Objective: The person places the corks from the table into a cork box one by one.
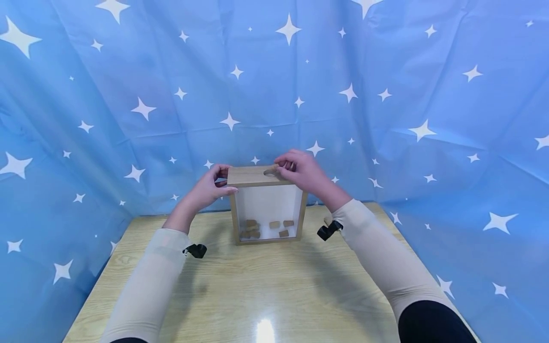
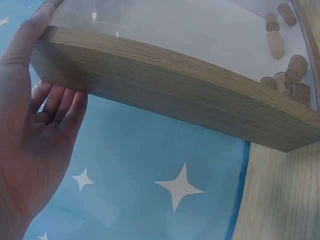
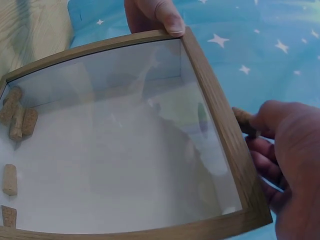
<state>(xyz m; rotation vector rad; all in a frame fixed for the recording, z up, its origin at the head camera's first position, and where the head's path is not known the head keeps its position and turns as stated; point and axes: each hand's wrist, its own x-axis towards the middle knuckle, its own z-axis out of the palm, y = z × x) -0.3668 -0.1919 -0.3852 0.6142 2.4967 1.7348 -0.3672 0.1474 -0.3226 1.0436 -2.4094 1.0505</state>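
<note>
A wooden shadow box (image 1: 246, 177) with a clear front and white back stands upright on the table. My left hand (image 1: 209, 185) grips its upper left corner, thumb on the front edge and fingers behind, as the left wrist view also shows. Between thumb and fingers my right hand (image 1: 305, 172) pinches a cork (image 3: 243, 120) at the top of the box. One end of that cork is at the oval hole (image 1: 269, 173) in the top panel. Several wine corks (image 2: 282, 82) lie at the bottom inside the box, some piled in one corner.
The pale wood table (image 1: 257, 276) extends in front of the box. Behind and around it hangs a blue cloth (image 1: 266, 105) with white stars. A black wrist camera (image 1: 329, 230) is strapped on each sleeve. A small tan object (image 1: 328, 220) shows by the right one.
</note>
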